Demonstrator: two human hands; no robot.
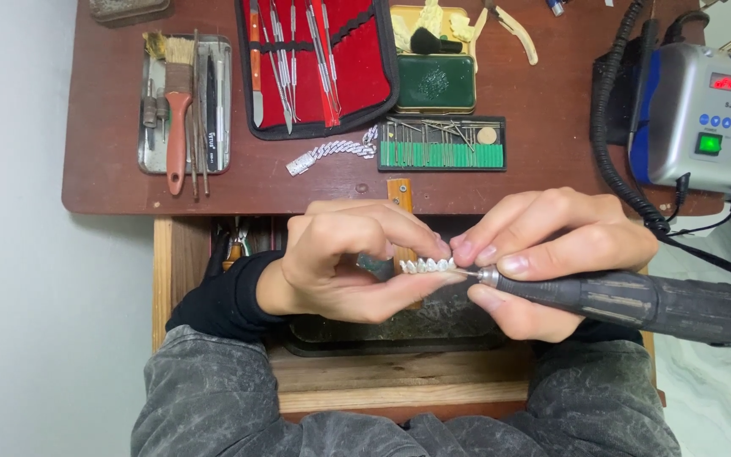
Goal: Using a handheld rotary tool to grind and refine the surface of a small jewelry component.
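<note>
The left hand (340,262) pinches the grill (427,266), a small, light, stiff row of silver teeth best gripped at its ends, at the frame's centre, while the right hand (543,254), at its 3 o'clock, clamps the handpiece (636,303), bur touching it.

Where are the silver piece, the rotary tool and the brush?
silver piece (427,265), head view, middle of its toothed row.
rotary tool (628,302), head view, dark handle.
brush (178,127), head view, red handle.
</note>
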